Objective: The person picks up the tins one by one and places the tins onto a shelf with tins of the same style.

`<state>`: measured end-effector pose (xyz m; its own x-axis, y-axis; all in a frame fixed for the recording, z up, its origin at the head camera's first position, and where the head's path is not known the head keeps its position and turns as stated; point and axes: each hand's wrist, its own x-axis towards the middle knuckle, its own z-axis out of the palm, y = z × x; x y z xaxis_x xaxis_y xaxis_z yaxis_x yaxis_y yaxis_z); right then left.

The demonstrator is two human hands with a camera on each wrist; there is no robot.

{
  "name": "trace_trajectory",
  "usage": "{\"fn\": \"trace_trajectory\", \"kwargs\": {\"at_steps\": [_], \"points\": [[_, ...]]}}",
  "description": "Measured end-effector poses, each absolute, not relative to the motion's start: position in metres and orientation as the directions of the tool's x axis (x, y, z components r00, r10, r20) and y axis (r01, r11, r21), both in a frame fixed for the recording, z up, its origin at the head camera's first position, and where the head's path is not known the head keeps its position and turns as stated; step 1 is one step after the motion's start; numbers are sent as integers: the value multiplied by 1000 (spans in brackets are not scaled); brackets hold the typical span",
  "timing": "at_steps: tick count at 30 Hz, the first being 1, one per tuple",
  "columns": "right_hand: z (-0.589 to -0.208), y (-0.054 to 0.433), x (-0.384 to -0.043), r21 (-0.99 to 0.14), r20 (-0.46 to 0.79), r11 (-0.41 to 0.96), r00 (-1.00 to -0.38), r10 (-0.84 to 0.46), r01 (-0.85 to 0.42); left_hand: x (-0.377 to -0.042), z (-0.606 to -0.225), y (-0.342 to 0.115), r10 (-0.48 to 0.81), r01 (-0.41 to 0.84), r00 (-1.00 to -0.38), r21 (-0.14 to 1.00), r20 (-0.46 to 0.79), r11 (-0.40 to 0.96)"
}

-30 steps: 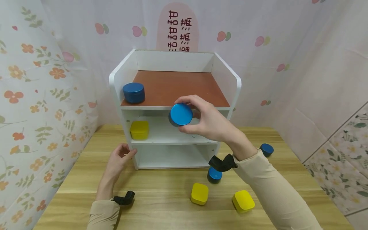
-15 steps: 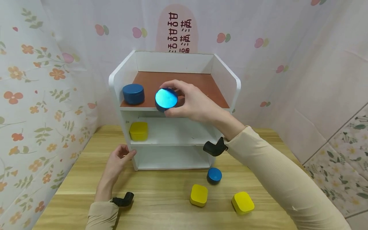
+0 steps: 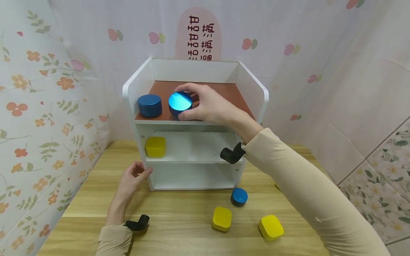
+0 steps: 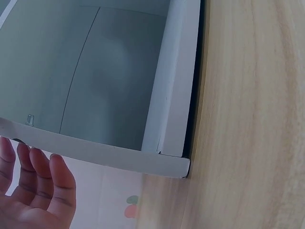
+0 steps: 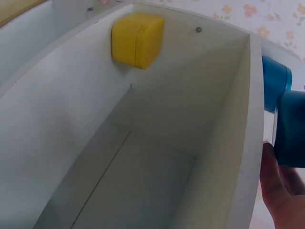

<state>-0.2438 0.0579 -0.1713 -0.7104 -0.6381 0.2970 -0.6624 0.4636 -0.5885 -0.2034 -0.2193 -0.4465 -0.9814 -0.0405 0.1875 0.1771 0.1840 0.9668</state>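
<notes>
My right hand (image 3: pixel 205 105) grips a round blue tin (image 3: pixel 180 101) between thumb and fingers, at the front edge of the brown top board (image 3: pixel 221 89) of a small white shelf (image 3: pixel 192 188). Just left of it stands another blue tin (image 3: pixel 150 106), on that same board. In the right wrist view the held tin (image 5: pixel 291 129) overlaps the other one (image 5: pixel 275 83), with the thumb low against it. My left hand (image 3: pixel 132 177) is at the shelf's lower left side panel, its fingers (image 4: pixel 62 181) loosely bent right by the panel's edge.
A yellow square tin (image 3: pixel 155 147) sits at the left of the middle shelf. On the wooden table, before the shelf, are a blue tin (image 3: pixel 238 197) and two yellow tins (image 3: pixel 221 219). Part of another yellow thing (image 3: pixel 277 186) shows behind the right sleeve. Patterned curtains hang around.
My right hand has carried the blue tin left and up, from in front of the middle shelf to the top board beside the other blue tin. The left hand has stayed put.
</notes>
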Motion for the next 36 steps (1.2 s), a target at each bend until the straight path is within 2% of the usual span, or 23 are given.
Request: {"fn": "trace_trajectory", "kwargs": {"at_steps": [6,12,36], "points": [[-170,53,-246,-597,241,543,-777,-581,-591,-204,-445,-218,-39,189,-979,963,199,193],[-170,51,-249,-580,213,587,-800,-561,-566,-205,-445,-217,-43,190,-979,966,201,177],[-162,41,-250,-456,107,691,-806,-583,-561,-203,-446,-219,-43,185,-980,965,196,187]]}}
